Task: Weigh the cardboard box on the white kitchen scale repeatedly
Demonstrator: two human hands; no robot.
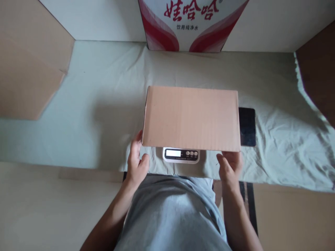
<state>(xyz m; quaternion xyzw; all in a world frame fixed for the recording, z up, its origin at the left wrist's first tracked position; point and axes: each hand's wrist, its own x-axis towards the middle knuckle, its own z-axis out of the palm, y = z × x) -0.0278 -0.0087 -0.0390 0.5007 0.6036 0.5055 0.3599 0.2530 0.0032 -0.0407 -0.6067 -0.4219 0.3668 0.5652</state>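
Note:
A plain brown cardboard box (191, 118) lies flat over a small white digital scale (181, 155), whose display and buttons stick out at the box's near edge. My left hand (136, 161) is at the box's near left corner, fingers reaching under it. At the near right corner, my right hand (230, 166) has its fingers tucked under the edge. Whether the box rests on the scale or is held just above it is unclear.
A pale green cloth (99, 104) covers the table. A dark flat device (247, 126) lies right of the box. A red-and-white printed carton (192, 24) stands at the back. Brown cardboard sheets stand at the left (28, 62) and right (318, 69).

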